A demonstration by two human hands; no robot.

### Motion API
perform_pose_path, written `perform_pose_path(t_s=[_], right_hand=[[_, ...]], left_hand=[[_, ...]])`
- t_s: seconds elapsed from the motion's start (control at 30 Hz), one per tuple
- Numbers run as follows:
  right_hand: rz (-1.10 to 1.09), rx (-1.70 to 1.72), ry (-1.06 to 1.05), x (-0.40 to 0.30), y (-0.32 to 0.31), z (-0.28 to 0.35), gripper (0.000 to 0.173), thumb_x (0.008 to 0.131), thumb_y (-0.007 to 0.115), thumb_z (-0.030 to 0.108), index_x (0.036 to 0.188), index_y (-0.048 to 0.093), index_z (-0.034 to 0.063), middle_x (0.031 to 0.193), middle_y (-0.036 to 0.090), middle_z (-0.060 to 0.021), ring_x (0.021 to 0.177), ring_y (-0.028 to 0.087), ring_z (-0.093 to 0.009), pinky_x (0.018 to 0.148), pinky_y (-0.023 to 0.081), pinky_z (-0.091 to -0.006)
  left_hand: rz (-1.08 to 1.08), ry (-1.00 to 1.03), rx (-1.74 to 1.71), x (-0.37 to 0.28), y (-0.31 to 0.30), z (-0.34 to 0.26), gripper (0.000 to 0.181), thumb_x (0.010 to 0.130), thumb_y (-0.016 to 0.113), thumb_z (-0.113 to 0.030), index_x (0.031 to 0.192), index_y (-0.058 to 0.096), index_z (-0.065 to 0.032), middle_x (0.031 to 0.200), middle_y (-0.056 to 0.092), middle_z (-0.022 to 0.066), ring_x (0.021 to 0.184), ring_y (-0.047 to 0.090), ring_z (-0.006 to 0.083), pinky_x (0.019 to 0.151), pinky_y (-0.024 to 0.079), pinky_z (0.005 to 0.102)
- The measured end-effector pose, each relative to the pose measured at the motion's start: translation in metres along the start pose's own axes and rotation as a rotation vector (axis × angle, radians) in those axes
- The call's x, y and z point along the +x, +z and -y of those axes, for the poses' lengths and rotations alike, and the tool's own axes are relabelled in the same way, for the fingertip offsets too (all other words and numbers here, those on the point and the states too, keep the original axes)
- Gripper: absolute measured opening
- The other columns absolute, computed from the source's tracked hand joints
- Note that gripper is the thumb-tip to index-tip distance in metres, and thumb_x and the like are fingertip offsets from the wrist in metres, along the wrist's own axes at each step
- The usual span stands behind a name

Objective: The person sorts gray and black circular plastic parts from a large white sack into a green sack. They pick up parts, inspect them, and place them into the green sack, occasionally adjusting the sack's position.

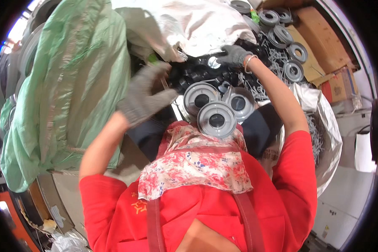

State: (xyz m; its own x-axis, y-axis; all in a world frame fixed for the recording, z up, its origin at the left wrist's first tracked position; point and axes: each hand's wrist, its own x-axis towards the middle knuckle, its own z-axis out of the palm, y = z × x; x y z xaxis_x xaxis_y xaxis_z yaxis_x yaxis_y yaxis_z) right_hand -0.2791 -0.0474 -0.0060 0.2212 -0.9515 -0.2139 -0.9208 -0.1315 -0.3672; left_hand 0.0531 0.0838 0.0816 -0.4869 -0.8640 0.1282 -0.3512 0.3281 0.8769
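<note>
My left hand (148, 94), in a grey knit glove, is raised beside the green woven sack, blurred, with thumb and fingers spread and nothing seen between them. My right hand (234, 56), gloved too, reaches into a heap of small black plastic parts (192, 75). A shiny round piece (213, 62) lies at its fingertips; whether the fingers grip anything cannot be told. Three grey flanged plastic rings with dark centres rest near my lap: one in front (216, 129), one behind it to the left (190, 100), one to the right (247, 108).
A green woven sack (110, 78) stands at the left. White sacking (201, 25) covers the far side of the heap. More grey rings (293, 71) and pale thin pieces (275, 60) lie at the right, beside cardboard (324, 34). A white sack (332, 135) holds similar thin pieces.
</note>
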Motion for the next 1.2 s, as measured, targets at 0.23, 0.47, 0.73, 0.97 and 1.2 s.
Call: perform_pose_path(t_s=[0.23, 0.47, 0.73, 0.97, 1.2], right_hand=[[0.338, -0.281, 0.182, -0.060, 0.103, -0.121, 0.063, 0.064, 0.073, 0.048, 0.101, 0.064, -0.0024, 0.104, 0.062, -0.0255, 0.094, 0.063, -0.030, 0.082, 0.049, -0.0369], [0.272, 0.095, 0.426, -0.089, 0.099, -0.112, 0.043, 0.054, 0.070, 0.028, 0.084, 0.068, -0.0026, 0.083, 0.066, -0.0232, 0.079, 0.065, -0.033, 0.069, 0.051, -0.0395], [-0.269, -0.103, 0.430, -0.129, 0.060, -0.044, 0.061, 0.064, 0.068, 0.044, 0.108, 0.060, 0.0037, 0.107, 0.058, -0.0215, 0.102, 0.057, -0.035, 0.089, 0.046, -0.0419], [-0.755, 0.272, 0.540, -0.136, 0.041, -0.058, 0.062, 0.068, 0.072, 0.043, 0.108, 0.060, -0.0019, 0.101, 0.064, -0.0229, 0.094, 0.063, -0.032, 0.084, 0.048, -0.0384], [-0.707, 1.923, 0.526, -0.142, 0.075, -0.122, 0.015, 0.074, 0.072, 0.023, 0.080, 0.060, 0.0164, 0.071, 0.059, 0.0040, 0.044, 0.041, -0.007, 0.035, 0.029, -0.0183]], left_hand=[[0.122, -0.389, 0.217, 0.059, 0.120, 0.155, 0.087, 0.067, 0.078, -0.033, 0.134, 0.036, 0.0041, 0.121, 0.054, 0.0236, 0.114, 0.053, 0.0306, 0.097, 0.040, 0.0325], [0.203, -0.729, -0.215, 0.054, 0.141, 0.200, 0.066, 0.065, 0.079, -0.034, 0.115, 0.053, 0.0011, 0.099, 0.064, 0.0138, 0.089, 0.061, 0.0204, 0.078, 0.050, 0.0318], [-0.301, -0.269, -0.144, 0.038, 0.116, 0.141, 0.033, 0.073, 0.077, -0.021, 0.093, 0.062, 0.0005, 0.084, 0.065, 0.0053, 0.074, 0.060, 0.0123, 0.066, 0.050, 0.0285], [-0.111, -0.508, -0.787, 0.022, 0.125, 0.168, 0.024, 0.081, 0.061, -0.026, 0.093, 0.066, -0.0051, 0.095, 0.063, 0.0071, 0.086, 0.058, 0.0153, 0.081, 0.047, 0.0311], [0.292, -0.812, -0.510, 0.020, 0.181, 0.127, 0.022, 0.075, 0.074, -0.025, 0.084, 0.066, -0.0071, 0.067, 0.060, 0.0017, 0.052, 0.056, 0.0140, 0.048, 0.045, 0.0251]])
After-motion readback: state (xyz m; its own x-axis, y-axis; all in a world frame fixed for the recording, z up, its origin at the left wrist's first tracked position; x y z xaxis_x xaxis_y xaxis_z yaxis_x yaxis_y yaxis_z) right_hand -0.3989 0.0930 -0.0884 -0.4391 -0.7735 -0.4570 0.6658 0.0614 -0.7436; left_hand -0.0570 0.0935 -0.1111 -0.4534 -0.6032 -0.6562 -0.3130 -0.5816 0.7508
